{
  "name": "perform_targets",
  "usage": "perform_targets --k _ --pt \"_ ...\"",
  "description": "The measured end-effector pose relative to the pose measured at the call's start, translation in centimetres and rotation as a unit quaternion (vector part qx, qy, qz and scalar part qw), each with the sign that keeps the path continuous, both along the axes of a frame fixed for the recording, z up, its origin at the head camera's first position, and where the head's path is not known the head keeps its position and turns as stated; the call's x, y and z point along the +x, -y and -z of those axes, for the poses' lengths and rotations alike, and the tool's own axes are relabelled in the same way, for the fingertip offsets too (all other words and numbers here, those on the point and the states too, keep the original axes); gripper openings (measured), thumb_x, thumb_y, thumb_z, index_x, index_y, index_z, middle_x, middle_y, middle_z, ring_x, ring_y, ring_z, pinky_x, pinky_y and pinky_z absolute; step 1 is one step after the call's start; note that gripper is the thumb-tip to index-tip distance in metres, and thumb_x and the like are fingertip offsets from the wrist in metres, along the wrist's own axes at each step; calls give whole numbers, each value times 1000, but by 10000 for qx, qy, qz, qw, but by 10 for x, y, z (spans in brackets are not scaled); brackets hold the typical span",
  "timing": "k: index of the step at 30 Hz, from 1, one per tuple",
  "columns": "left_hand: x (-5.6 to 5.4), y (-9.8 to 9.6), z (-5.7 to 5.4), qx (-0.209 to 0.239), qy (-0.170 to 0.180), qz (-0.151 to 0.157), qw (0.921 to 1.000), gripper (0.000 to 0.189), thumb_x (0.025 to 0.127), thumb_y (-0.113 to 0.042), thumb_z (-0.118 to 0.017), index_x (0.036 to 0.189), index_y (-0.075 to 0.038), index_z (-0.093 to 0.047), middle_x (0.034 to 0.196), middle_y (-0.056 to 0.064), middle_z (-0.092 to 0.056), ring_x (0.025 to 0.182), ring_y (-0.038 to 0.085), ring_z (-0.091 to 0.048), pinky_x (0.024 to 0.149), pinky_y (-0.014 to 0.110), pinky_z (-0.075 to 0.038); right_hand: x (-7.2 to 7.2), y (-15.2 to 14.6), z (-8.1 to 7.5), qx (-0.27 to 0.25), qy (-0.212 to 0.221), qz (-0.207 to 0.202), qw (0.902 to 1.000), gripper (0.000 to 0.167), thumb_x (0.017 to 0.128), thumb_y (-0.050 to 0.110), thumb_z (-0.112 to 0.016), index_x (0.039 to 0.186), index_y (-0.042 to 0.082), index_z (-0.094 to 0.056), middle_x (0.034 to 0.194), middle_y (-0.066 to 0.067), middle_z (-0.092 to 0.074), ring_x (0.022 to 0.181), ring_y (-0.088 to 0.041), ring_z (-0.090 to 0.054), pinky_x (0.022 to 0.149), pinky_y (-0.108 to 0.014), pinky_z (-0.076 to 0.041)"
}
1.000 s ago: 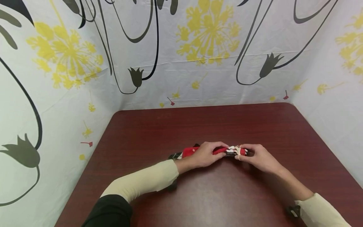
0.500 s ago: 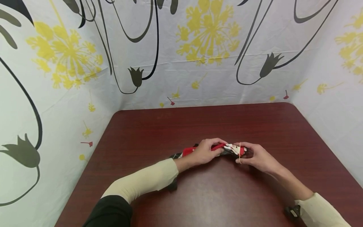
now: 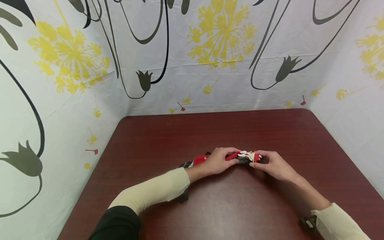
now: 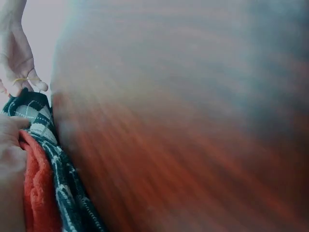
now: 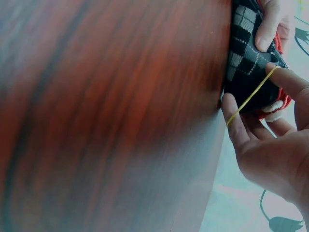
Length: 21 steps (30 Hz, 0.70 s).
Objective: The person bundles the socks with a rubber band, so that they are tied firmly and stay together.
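A pair of socks lies lengthwise in a bundle across the table: a dark argyle sock [image 5: 246,43] with grey-white diamonds, and a fuzzy red sock [image 4: 36,179] with white patterning towards its right end. My left hand [image 3: 220,161] grips the bundle around its middle, thumb on the near side. A thin yellow rubber band [image 5: 253,96] is stretched between the thumb and fingers of my right hand [image 3: 276,165], across the bundle's right end. In the right wrist view, those fingertips lie close against the dark fabric. Part of the bundle is hidden beneath my left hand.
The dark red-brown wooden table [image 3: 216,130] has rounded far corners. White cloth [image 3: 168,96] with yellow and grey flower prints hangs behind it and along both sides. A small black device [image 3: 309,222] sits at my right sleeve cuff.
The rubber band opened wider around the sock end half a second ago and now sits narrower again. My left hand lifted slightly, then lowered; the bundle's right end shifted a little.
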<state>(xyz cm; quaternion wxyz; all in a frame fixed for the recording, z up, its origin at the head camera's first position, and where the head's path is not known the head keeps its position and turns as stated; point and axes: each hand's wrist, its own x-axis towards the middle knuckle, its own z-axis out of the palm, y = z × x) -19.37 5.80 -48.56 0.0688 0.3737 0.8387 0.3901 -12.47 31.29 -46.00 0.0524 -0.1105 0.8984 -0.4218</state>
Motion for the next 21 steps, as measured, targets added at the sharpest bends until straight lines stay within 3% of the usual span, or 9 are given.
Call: perform_targets --k 3,5,11,17,21 --pt "-1 -2 0 320 326 -205 9987 37 99 -21 -78 136 -20 -73 110 -6 -76 86 2 -62 77 16 -49 1 0 1 -582 308 52 9978 51 99 23 -79 140 -3 -62 127 -19 -69 110 -20 -69 82 -21 -54" --pt "-3 -2 -1 525 529 -341 9966 37 99 -19 -78 136 -18 -74 109 -4 -76 87 1 -62 79 17 -50 2 0 1 -1168 611 116 9912 57 101 22 -77 147 -3 -55 136 -23 -64 114 -15 -67 86 -21 -54" --pt "-8 -3 2 1088 1002 -669 9867 36 102 -16 -74 137 -10 -72 118 2 -77 96 -1 -62 87 17 -50 4 3 2 -2988 1322 187 9449 72 108 14 -65 163 -8 -23 162 -33 -30 123 -9 -65 103 -33 -54" --pt "-10 -5 3 1819 1625 -1028 9643 37 102 -9 -71 138 -2 -68 113 10 -77 84 2 -61 76 17 -50 4 6 3 -3975 1706 500 9002 76 111 11 -57 165 -9 -7 167 -34 -15 127 -11 -64 109 -37 -49" --pt "-10 -5 2 2000 1704 -1156 9579 38 103 -7 -69 140 -1 -66 117 13 -77 87 3 -62 78 17 -50 3 15 4 -4346 1871 593 8790 79 112 13 -56 164 -12 -2 168 -34 -14 130 -11 -62 112 -37 -47"
